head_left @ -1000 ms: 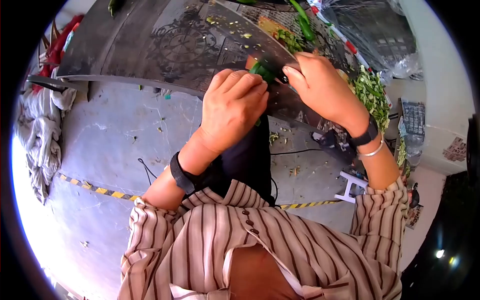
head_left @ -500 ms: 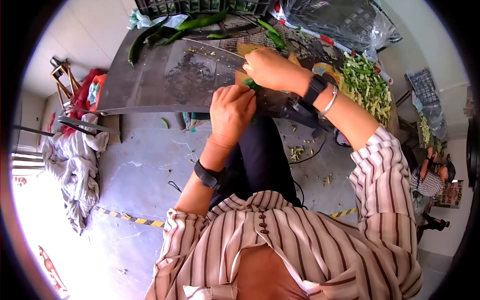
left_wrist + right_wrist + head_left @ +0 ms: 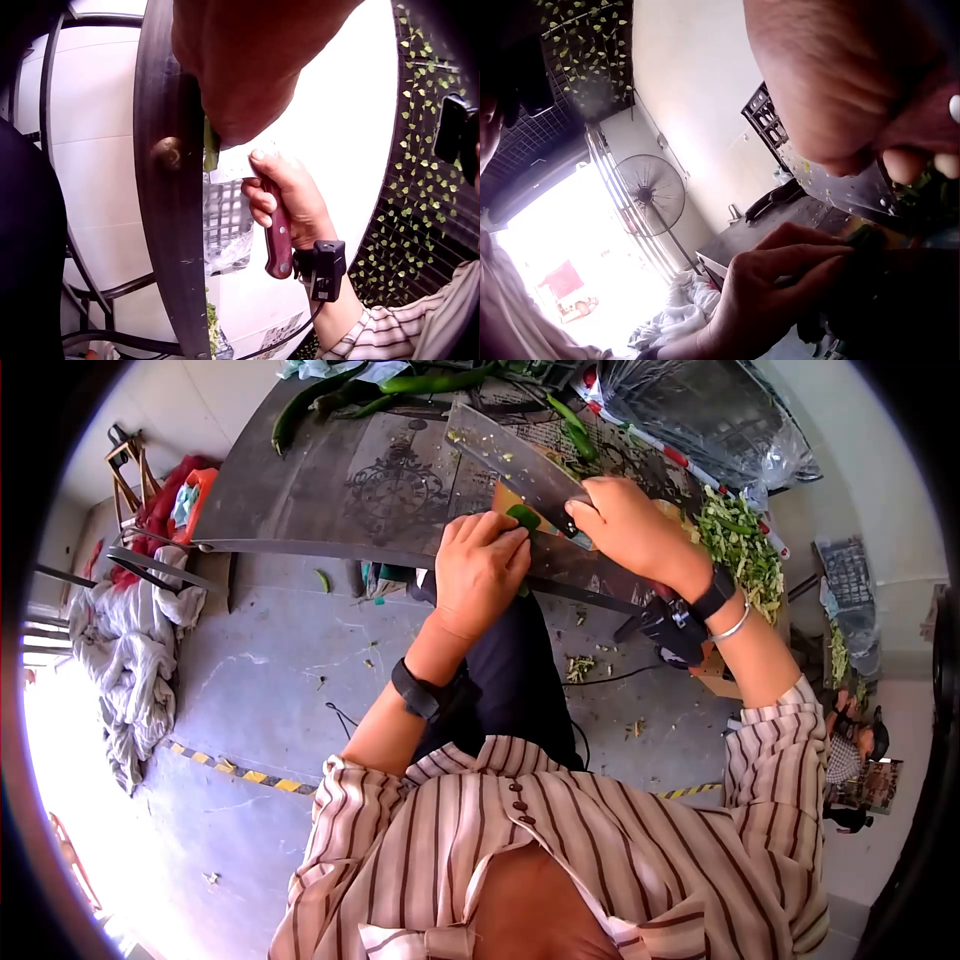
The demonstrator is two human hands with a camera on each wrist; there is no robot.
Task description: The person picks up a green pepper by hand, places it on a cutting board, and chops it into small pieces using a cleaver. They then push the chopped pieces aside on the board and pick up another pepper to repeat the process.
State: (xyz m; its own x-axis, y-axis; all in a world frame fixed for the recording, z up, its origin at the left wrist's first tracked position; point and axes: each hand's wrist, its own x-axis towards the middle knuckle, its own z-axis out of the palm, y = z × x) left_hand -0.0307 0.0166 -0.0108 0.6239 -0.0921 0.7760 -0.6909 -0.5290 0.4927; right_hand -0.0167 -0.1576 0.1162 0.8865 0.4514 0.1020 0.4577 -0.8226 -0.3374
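My right hand grips a cleaver by its handle. The broad blade, flecked with bits of green, slants away to the far left. In the left wrist view the dark red riveted handle shows below the curled fingers. My left hand holds a dark green pepper at the table's near edge, its fingertips bent over it. Most of the pepper is hidden under that hand. The blade is beyond and to the right of the left fingers. In the right wrist view the left hand appears below the blade.
Chopped green pieces are heaped at the right end of the dark table. Whole long green peppers lie at the back. A red-and-white pole runs beside a plastic-wrapped crate. Crumpled grey cloth hangs at left.
The right hand, farther forward and left half a second ago, has come back to the right with the cleaver. The left hand keeps hold of the pepper. The head view has shifted.
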